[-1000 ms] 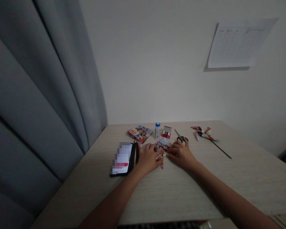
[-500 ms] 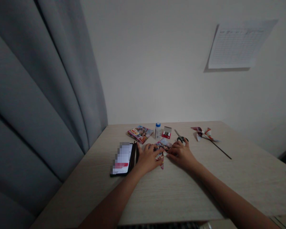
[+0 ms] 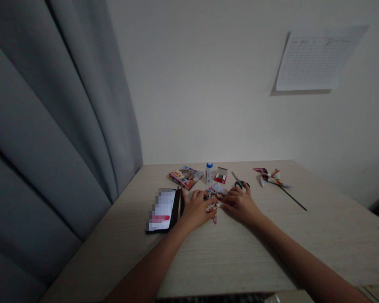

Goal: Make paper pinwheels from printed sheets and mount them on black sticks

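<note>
Head view: across the last second, both hands keep the same position at the centre of the frame, and the printed paper (image 3: 217, 189) shows no clear displacement, which suggests a holding or pressing step. The left hand (image 3: 196, 208) lies palm down, fingers spread over the paper. The right hand (image 3: 241, 204) has bent fingers at its right edge; whether they pinch cannot be told. The paper rests on the tabletop (image 3: 227, 261), multicoloured, partly covered, with a pointed lower end.
</note>
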The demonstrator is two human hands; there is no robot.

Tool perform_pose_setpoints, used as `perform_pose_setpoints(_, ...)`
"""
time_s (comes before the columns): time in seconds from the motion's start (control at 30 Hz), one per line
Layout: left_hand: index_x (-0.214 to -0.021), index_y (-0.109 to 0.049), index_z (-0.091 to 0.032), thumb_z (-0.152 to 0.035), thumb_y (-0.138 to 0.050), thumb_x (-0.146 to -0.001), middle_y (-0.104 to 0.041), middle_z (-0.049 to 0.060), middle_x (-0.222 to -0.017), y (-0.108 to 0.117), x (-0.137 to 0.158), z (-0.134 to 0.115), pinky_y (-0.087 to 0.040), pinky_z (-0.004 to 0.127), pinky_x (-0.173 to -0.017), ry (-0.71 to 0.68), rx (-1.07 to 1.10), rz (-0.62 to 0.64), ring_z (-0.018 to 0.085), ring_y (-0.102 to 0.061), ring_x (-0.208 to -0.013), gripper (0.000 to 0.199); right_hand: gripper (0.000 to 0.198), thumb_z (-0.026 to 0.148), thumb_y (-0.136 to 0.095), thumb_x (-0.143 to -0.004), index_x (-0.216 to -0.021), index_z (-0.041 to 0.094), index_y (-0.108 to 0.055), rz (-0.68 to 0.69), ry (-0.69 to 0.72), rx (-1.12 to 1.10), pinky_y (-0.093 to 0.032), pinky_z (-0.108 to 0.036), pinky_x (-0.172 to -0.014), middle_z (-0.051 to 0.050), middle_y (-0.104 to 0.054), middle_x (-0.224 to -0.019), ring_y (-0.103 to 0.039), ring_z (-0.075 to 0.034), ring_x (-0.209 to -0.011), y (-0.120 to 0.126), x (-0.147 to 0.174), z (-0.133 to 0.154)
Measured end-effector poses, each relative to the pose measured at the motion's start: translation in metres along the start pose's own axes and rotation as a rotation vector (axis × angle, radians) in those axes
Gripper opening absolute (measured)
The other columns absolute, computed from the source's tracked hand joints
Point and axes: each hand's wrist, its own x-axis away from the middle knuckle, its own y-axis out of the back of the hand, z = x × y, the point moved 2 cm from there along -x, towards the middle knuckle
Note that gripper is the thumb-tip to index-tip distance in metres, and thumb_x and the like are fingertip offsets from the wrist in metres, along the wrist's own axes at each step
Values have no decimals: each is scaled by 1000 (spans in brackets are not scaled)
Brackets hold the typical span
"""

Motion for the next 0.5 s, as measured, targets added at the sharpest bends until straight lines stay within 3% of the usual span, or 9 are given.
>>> perform_pose_setpoints(0.5,-130,-57,-44,-49,-65,-85,-57,3,-127,-4,-2,2,8,77,-107,27,32,0,32,-44,-123,46,18,44,-61,-91,-92,31,-74,9,3,5,-6,-59,-112,-1,-74,-91,-58,-23,-101,-2,0,-2)
